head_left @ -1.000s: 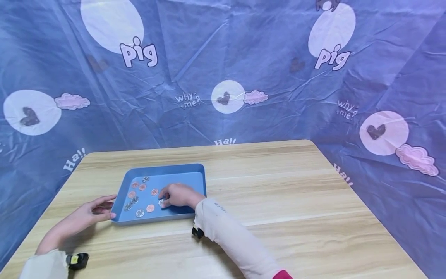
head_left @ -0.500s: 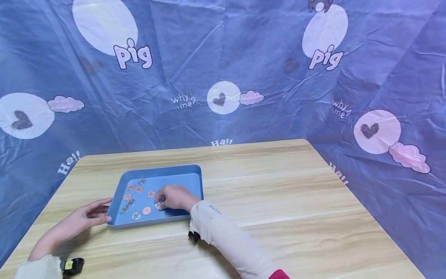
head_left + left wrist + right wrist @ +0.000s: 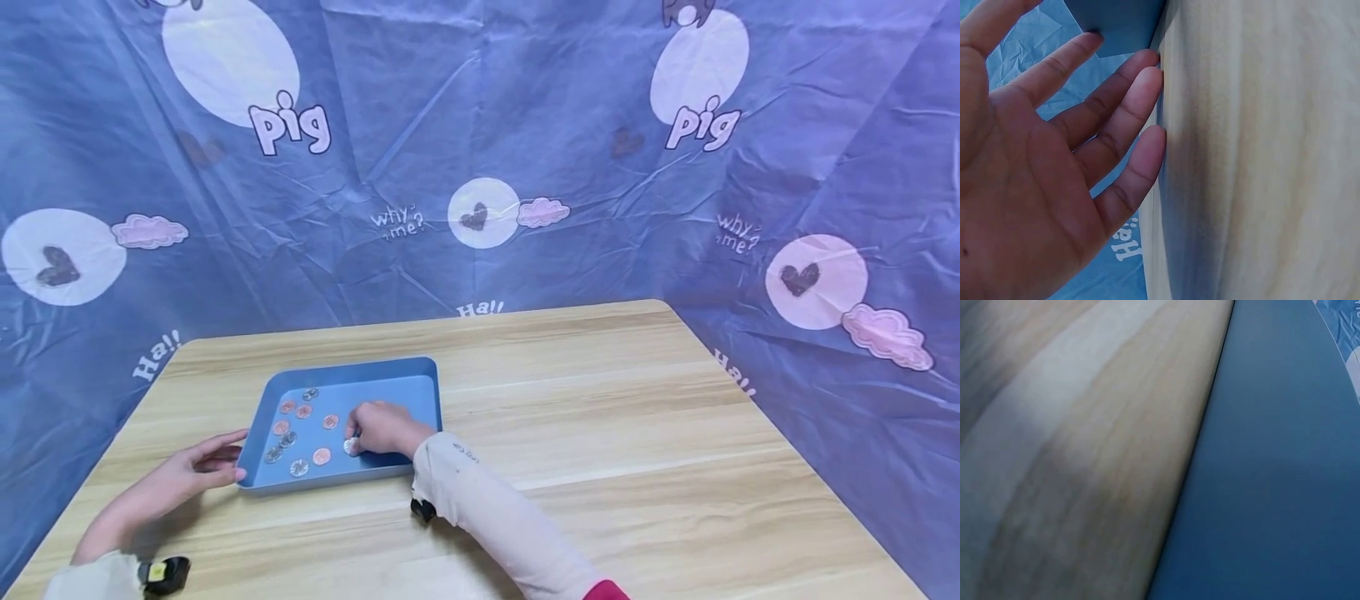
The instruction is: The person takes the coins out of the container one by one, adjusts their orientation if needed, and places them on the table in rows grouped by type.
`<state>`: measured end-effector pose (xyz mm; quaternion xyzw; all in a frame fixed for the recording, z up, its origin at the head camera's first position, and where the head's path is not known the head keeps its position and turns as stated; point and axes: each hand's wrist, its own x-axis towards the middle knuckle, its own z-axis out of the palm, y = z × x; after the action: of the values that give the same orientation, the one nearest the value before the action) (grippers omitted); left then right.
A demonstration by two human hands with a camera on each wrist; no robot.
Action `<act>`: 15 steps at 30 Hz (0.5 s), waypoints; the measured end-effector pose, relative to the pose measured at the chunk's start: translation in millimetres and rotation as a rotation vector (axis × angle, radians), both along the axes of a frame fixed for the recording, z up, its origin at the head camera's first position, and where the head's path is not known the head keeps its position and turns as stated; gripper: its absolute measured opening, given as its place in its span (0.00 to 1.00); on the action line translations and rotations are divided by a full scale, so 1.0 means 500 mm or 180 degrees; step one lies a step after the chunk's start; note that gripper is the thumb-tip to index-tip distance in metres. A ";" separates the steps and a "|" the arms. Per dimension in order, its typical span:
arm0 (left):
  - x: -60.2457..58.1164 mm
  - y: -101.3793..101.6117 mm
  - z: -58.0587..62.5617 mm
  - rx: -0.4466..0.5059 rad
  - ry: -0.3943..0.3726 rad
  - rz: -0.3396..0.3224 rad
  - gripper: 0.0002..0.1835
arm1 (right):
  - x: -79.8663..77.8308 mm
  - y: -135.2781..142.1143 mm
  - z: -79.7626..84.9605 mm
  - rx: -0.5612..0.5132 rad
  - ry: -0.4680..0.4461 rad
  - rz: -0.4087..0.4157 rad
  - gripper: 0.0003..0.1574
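A shallow blue tray [image 3: 390, 387] lies on the table with several silver and copper-coloured coins spread over its floor. Inside it, my right hand [image 3: 381, 427] reaches down and pinches a silver coin [image 3: 350, 446] between thumb and fingers. A copper coin [image 3: 322, 456] and another silver coin [image 3: 299, 467] lie to the left of that hand. My left hand [image 3: 191, 473] rests against the tray's left side, thumb near the front corner. Its loosely extended fingers [image 3: 1138, 100] show in the left wrist view, the index fingertip touching the tray wall [image 3: 1119, 28]. In the right wrist view the tray's outer wall [image 3: 1260, 487] hides my right hand.
The wood-grain table [image 3: 600, 433] extends to the right of the tray and in front of it. A blue printed cloth [image 3: 420, 267] hangs behind the table and along its sides. Black wrist straps [image 3: 167, 575] are worn over the sleeves.
My right thumb and fingers have drawn closer together at the silver coin, which stays at nearly the same spot in the tray. The left hand keeps its place; the head view shifts slightly.
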<state>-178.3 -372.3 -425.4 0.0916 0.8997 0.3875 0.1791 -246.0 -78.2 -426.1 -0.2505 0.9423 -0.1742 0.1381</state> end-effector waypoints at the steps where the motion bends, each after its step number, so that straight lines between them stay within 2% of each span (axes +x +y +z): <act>1: 0.000 0.000 0.000 0.0007 0.0002 0.0004 0.38 | 0.000 0.000 0.000 0.0023 0.0001 -0.0001 0.07; 9: 0.000 0.003 -0.001 0.0012 0.0005 0.0042 0.39 | -0.002 0.006 0.000 0.0023 0.0099 0.0183 0.09; 15: 0.001 0.005 -0.003 -0.0046 0.0080 0.0041 0.38 | -0.001 0.015 0.004 -0.0125 -0.0015 0.0212 0.08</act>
<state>-177.6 -369.8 -426.8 0.0893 0.9052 0.3810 0.1659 -246.5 -70.9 -424.1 -0.2839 0.9295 -0.1885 0.1411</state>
